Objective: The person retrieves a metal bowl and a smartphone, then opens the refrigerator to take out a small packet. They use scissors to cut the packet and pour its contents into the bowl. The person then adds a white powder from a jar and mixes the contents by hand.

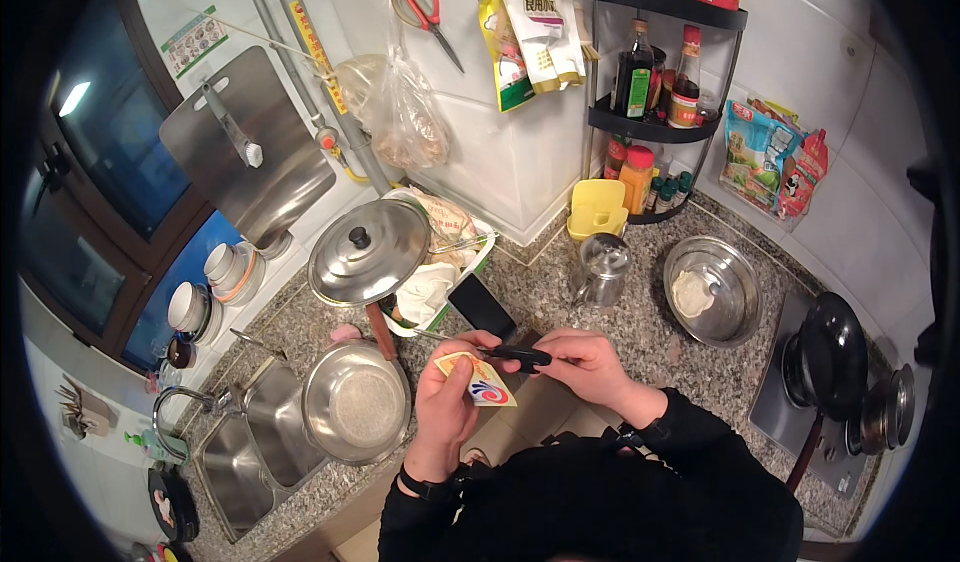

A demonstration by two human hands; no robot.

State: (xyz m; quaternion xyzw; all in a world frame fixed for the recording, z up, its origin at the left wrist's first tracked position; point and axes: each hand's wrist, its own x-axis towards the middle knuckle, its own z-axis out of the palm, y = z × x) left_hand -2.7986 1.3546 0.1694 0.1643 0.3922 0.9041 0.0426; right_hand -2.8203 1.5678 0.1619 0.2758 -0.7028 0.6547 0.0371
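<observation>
My left hand (450,385) grips a small yellow and white printed packet (478,379) near the counter's inner corner. Against its fingers lies a black-handled tool (517,355), whose thin metal part points left; its kind is not clear. The fingers of my right hand (589,367) pinch the right end of that black handle. Just beyond my hands a black smartphone (481,307) leans against a white and green tray (480,250). Right of them a steel bowl (739,303) holds a pale lump of dough (691,294).
A steel bowl (401,419) stands beside the double sink (232,457). A pan lid (390,262) rests at the tray. A lidded metal jug (600,284) stands before the corner rack (649,130). At right a black wok (832,352) sits on the stove (780,397).
</observation>
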